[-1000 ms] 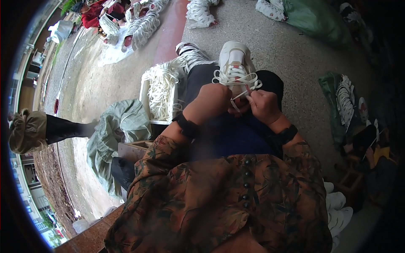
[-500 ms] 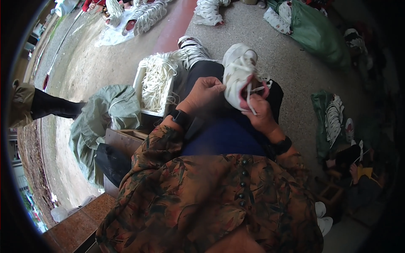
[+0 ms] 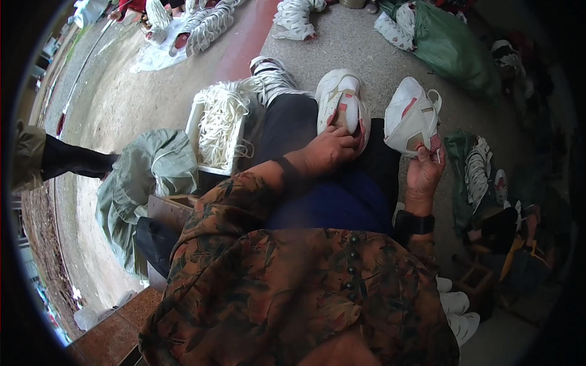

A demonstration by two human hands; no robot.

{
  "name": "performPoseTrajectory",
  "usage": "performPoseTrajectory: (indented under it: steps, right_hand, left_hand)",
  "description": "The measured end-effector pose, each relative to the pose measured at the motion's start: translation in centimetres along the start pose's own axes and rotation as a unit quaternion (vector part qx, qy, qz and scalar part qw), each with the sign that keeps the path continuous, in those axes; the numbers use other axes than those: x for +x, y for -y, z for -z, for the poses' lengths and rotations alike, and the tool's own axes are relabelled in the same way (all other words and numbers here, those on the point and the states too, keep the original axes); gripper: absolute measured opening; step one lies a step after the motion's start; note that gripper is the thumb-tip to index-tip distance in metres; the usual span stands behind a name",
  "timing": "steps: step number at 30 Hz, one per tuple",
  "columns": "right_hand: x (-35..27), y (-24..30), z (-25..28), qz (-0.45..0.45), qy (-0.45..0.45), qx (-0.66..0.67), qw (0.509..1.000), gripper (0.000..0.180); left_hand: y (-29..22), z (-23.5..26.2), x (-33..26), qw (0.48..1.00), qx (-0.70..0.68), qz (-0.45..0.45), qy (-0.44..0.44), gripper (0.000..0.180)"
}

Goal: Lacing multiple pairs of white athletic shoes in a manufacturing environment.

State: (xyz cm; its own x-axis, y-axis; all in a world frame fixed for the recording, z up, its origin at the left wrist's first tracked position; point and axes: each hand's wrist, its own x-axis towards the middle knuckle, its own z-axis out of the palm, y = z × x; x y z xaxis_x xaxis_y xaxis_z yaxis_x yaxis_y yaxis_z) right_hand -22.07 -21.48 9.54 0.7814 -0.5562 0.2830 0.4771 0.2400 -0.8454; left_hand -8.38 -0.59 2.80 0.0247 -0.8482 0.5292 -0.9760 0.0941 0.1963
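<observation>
A white shoe upper (image 3: 340, 97) with reddish trim rests over my lap, toe pointing away from me. My left hand (image 3: 332, 149) grips the near edge of its opening, the fingertips partly hidden inside. Off to the right, above the floor, my right hand (image 3: 425, 174) holds a second white shoe upper (image 3: 412, 119), tilted, with pink panels and a loop of lace standing out at its side. To the left of my legs, a white box (image 3: 191, 137) is heaped with white shoelaces (image 3: 220, 119).
A stack of nested white uppers (image 3: 271, 76) lies beyond my left knee. A pale green sack (image 3: 131, 195) slumps beside a wooden box (image 3: 166, 210). At the far right is a stuffed green sack (image 3: 452, 52). Another person's leg (image 3: 73, 155) stretches in from the left.
My right hand has moved right, carrying a shoe upper away from my lap. My left hand has shifted right onto another upper that now shows over my lap.
</observation>
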Motion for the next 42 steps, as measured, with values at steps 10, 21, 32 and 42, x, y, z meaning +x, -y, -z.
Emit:
performPoseTrajectory:
  steps: [10, 21, 32, 42]
  right_hand:
    - [-0.5, 2.4, -0.8, 0.026, 0.036, -0.242, 0.969, 0.029]
    - [0.0, -9.0, -6.4, 0.155, 0.392, -0.589, 0.69, 0.025]
    - [1.3, -5.5, 0.1, -0.142, -0.136, -0.219, 0.956, 0.022]
    - [1.8, -9.6, -6.0, 0.09, 0.156, -0.567, 0.804, 0.064]
  left_hand:
    - [3.4, 10.6, -1.2, 0.679, -0.522, 0.361, -0.369, 0.019]
    - [0.5, 9.2, -0.6, 0.794, -0.412, 0.338, -0.291, 0.025]
    - [-2.7, 5.6, 1.3, 0.97, -0.233, 0.071, 0.022, 0.028]
    - [-1.4, 4.2, 2.0, 0.979, -0.114, 0.073, -0.154, 0.028]
